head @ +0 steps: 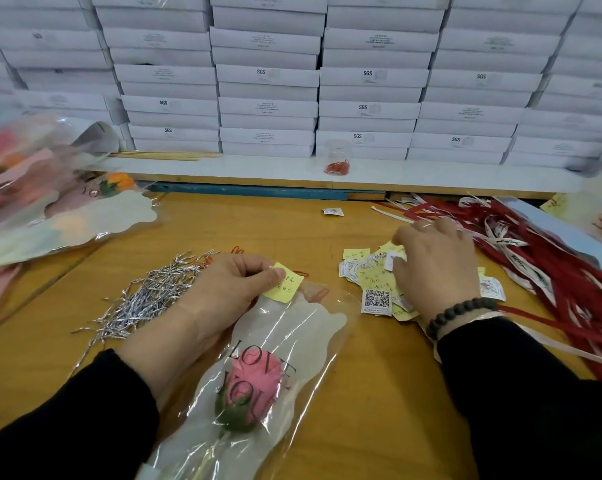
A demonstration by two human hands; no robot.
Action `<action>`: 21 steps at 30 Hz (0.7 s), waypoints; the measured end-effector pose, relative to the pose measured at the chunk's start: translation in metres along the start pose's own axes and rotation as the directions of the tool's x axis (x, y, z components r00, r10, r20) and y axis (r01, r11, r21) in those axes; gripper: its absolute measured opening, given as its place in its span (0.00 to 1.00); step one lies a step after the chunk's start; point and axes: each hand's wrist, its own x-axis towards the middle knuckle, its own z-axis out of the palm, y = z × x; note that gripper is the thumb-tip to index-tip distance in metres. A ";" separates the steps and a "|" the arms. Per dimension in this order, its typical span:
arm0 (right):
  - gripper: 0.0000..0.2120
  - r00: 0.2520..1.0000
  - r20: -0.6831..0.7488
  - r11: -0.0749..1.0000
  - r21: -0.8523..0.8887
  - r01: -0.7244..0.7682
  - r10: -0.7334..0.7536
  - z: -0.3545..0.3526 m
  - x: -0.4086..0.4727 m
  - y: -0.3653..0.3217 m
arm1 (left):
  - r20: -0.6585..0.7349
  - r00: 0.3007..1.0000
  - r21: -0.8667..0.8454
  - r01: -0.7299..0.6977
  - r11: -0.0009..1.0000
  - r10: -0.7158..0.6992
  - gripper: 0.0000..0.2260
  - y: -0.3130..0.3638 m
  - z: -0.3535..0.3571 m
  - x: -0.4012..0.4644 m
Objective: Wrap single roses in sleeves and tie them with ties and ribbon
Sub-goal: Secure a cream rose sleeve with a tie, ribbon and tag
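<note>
1. Bare table [379, 393] opens between the two arms and runs up the middle towards the far edge, where a low shelf [258, 168] carries stacked white boxes [268, 77].
2. Left side is crowded: finished wraps [50, 209] piled at the left edge, silver ties [147, 296] heaped just beside the left hand.
3. Right side is hemmed by red and white ribbon [552, 271] spilling to the edge, with a pile of cards [372, 282] before it.
4. Left hand [223, 292] pinches a yellow note [285, 284] between thumb and forefinger at the sleeve's top.
5. Right hand [434, 268] is down on the cards, fingers curled into the pile; whether they grip one, I can't tell.
6. The rose [254, 386] lies near centre, inside its sleeve [313, 337], bud pointing away, stem running towards the near edge.
7. Pink bud, green sepals, clear film over a pale backing, "LOVE YOU" printed across the bloom.
</note>
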 end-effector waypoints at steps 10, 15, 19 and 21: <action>0.08 0.883 0.207 0.793 0.556 0.248 -0.421 0.015 -0.006 -0.042 | -0.013 1.000 -0.008 0.002 1.000 -0.002 0.08 0.001 0.002 -0.002; 0.05 0.881 0.223 0.807 0.537 0.246 -0.417 0.019 -0.008 -0.040 | -0.002 1.000 -0.007 -0.005 1.000 0.005 0.10 0.000 0.003 -0.001; 0.05 0.934 0.188 0.736 0.669 0.106 -0.305 0.018 -0.008 -0.036 | 0.006 1.000 -0.003 -0.004 1.000 0.004 0.10 0.000 0.002 -0.002; 0.07 0.956 0.183 0.627 0.779 0.001 -0.229 0.014 -0.006 -0.033 | 0.011 1.000 -0.004 -0.001 1.000 0.001 0.11 0.001 0.002 -0.003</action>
